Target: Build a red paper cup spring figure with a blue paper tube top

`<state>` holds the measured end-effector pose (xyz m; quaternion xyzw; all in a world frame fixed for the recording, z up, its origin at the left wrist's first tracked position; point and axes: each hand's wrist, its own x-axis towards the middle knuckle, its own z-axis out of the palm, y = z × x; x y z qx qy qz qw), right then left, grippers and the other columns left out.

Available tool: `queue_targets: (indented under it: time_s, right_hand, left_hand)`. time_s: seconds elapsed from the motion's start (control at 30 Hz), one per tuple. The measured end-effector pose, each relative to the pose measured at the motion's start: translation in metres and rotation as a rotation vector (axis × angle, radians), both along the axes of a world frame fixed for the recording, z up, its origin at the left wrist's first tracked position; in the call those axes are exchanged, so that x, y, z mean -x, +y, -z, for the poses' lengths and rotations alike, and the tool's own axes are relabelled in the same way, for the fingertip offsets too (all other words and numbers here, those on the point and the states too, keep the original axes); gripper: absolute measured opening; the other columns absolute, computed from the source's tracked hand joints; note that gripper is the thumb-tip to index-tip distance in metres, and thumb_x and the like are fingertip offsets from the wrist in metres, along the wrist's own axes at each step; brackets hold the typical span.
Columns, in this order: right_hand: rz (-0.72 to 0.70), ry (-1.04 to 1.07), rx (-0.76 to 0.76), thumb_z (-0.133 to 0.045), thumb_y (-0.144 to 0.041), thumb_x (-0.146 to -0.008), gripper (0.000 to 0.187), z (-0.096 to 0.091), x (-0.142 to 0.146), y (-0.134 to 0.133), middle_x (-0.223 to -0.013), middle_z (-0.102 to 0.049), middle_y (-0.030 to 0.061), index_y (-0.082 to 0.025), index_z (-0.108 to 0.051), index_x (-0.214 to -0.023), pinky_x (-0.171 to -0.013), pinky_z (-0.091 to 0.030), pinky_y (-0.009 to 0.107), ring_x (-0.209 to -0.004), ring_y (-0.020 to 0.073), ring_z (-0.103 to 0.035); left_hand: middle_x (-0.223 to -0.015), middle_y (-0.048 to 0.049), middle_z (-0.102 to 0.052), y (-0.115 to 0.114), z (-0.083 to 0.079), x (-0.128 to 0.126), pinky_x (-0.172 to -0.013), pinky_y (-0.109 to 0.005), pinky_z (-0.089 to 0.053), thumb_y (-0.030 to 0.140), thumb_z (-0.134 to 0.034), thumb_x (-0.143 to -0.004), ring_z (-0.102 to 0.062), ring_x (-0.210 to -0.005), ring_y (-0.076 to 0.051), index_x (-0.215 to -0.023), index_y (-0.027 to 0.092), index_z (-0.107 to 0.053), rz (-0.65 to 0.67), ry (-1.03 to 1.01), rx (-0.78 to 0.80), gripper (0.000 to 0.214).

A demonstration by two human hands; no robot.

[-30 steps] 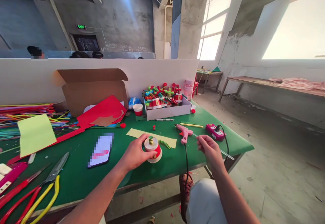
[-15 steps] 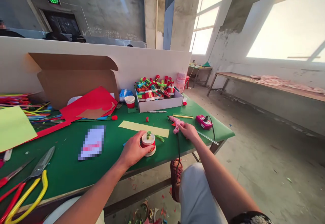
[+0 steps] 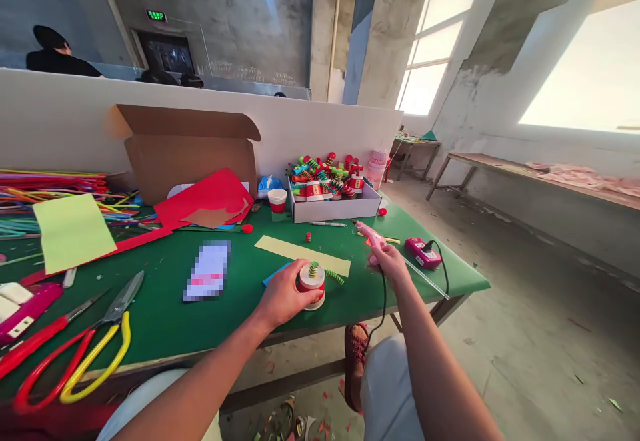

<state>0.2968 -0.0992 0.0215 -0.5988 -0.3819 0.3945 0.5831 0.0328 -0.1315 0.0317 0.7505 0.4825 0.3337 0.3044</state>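
My left hand is wrapped round a red and white paper cup standing upside down near the table's front edge. A green folded paper spring stands on the cup's top, and another green spring sticks out at its right side. My right hand grips a pink hot glue gun by its handle, its nozzle pointing up and left. A clear glue stick runs out of its back. A pale yellow paper strip lies just behind the cup.
A white box of finished cup figures stands at the back, beside a paper cup. Scissors and coloured paper lie left. A pink power socket sits near the right edge; the gun's black cord hangs over the front.
My view has turned left. My right hand has closed round the glue gun's handle and lifted it a little off the table. My left hand still holds the cup.
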Motion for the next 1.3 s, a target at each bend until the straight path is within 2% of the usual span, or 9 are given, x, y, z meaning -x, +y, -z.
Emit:
queue_targets:
  time_s: [0.07, 0.17, 0.27, 0.37, 0.47, 0.67, 0.8, 0.97, 1.3]
  right_hand:
    - [-0.039, 0.162, 0.033, -0.07, -0.032, -0.07, 0.019, -0.009, 0.003, -0.009, -0.056, -0.058, 0.0005, -0.021, -0.057, -0.063, -0.054, -0.053, 0.029, -0.05, 0.0134, -0.053]
    - [-0.227, 0.445, 0.096, -0.069, -0.042, -0.075, 0.024, -0.027, 0.008, -0.018, -0.06, -0.056, -0.0007, -0.019, -0.064, -0.076, -0.049, -0.051, 0.024, -0.047, 0.0096, -0.049]
    - [-0.257, 0.526, 0.094, -0.067, -0.04, -0.079, 0.023, -0.045, 0.014, -0.022, -0.062, -0.056, -0.0005, -0.018, -0.062, -0.078, -0.049, -0.05, 0.022, -0.049, 0.0094, -0.051]
    - [-0.281, 0.419, 0.005, -0.064, -0.033, -0.08, 0.016, -0.064, 0.017, -0.028, -0.071, -0.064, 0.0027, -0.018, -0.06, -0.084, -0.047, -0.046, 0.023, -0.053, 0.0115, -0.054]
    - [-0.44, 0.186, -0.103, -0.067, -0.036, -0.079, 0.026, -0.086, 0.017, -0.038, -0.067, -0.062, -0.0003, -0.018, -0.059, -0.097, -0.043, -0.036, 0.023, -0.048, 0.0102, -0.048]
    - [-0.709, -0.258, -0.064, -0.063, -0.052, -0.083, 0.038, -0.117, 0.017, -0.058, -0.058, -0.05, -0.0044, -0.016, -0.056, -0.095, -0.048, -0.032, 0.023, -0.051, 0.0088, -0.041]
    - [-0.775, -0.43, -0.01, -0.057, -0.055, -0.087, 0.038, -0.123, 0.02, -0.069, -0.061, -0.048, -0.0042, -0.017, -0.054, -0.092, -0.048, -0.03, 0.022, -0.052, 0.0082, -0.039]
    - [-0.832, -0.515, -0.042, -0.051, -0.052, -0.091, 0.034, -0.124, 0.028, -0.077, -0.078, -0.052, 0.001, -0.02, -0.055, -0.102, -0.049, -0.036, 0.023, -0.06, 0.0111, -0.043]
    - [-0.81, -0.624, -0.114, -0.052, -0.043, -0.093, 0.024, -0.119, 0.032, -0.072, -0.068, -0.041, -0.0028, -0.02, -0.052, -0.087, -0.048, -0.033, 0.024, -0.056, 0.0102, -0.037]
  left_hand:
    - [-0.096, -0.0007, -0.072, 0.0, 0.0, 0.0, -0.073, -0.028, -0.05, 0.029, -0.073, -0.064, -0.066, -0.087, -0.02, -0.099, 0.024, -0.061, 0.013, -0.023, 0.019, 0.037]
    - [-0.094, 0.0003, -0.071, 0.001, 0.0, 0.0, -0.072, -0.027, -0.049, 0.03, -0.073, -0.064, -0.065, -0.086, -0.02, -0.097, 0.024, -0.061, 0.026, -0.054, 0.037, 0.036]
    - [-0.092, 0.0008, -0.071, 0.0, -0.001, 0.0, -0.072, -0.027, -0.049, 0.031, -0.072, -0.063, -0.065, -0.084, -0.02, -0.096, 0.024, -0.06, 0.026, -0.072, 0.059, 0.035]
    - [-0.092, 0.0004, -0.071, -0.002, -0.003, 0.0, -0.072, -0.028, -0.049, 0.034, -0.071, -0.064, -0.064, -0.084, -0.02, -0.095, 0.024, -0.06, 0.028, -0.082, 0.086, 0.034]
    - [-0.095, 0.0006, -0.07, -0.004, -0.006, 0.001, -0.074, -0.029, -0.049, 0.036, -0.068, -0.067, -0.064, -0.087, -0.02, -0.099, 0.024, -0.059, 0.052, -0.076, 0.112, 0.035]
    - [-0.095, 0.0008, -0.069, -0.004, -0.007, 0.0, -0.075, -0.028, -0.048, 0.035, -0.068, -0.067, -0.063, -0.088, -0.02, -0.099, 0.024, -0.058, 0.057, -0.076, 0.118, 0.035]
    - [-0.093, 0.0018, -0.069, -0.005, -0.008, -0.001, -0.074, -0.026, -0.048, 0.033, -0.068, -0.067, -0.062, -0.086, -0.019, -0.098, 0.024, -0.058, 0.057, -0.079, 0.121, 0.034]
    - [-0.091, 0.0023, -0.068, -0.004, -0.008, 0.0, -0.072, -0.026, -0.047, 0.033, -0.07, -0.067, -0.062, -0.084, -0.018, -0.099, 0.024, -0.058, 0.059, -0.067, 0.131, 0.035]
    - [-0.096, 0.0016, -0.069, -0.003, -0.006, 0.001, -0.073, -0.026, -0.046, 0.035, -0.07, -0.068, -0.061, -0.087, -0.019, -0.103, 0.024, -0.057, 0.057, -0.051, 0.131, 0.039]
